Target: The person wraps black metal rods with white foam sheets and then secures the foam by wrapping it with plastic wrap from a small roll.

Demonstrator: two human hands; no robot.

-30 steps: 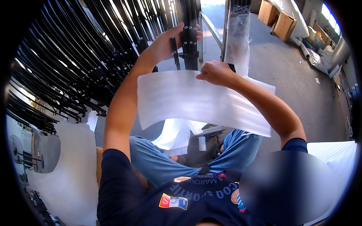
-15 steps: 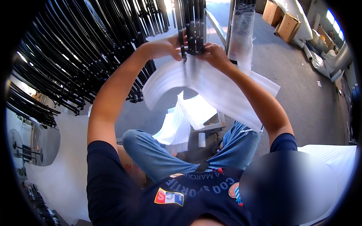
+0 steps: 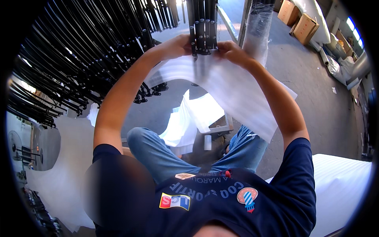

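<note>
Grey floor (image 3: 316,114), vertical black bars (image 3: 203,27), right fingers (image 3: 223,46) holding foam (image 3: 237,87), left fingers (image 3: 186,48), grip unclear

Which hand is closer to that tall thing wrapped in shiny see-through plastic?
Right. The right hand is just left of the plastic-wrapped column; the left hand is farther left, across the bunch of black bars.

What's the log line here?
left hand: at left of black bar bundle; right hand: at bundle's right; white foam sheet: curved below both hands; grips: unclear
</note>
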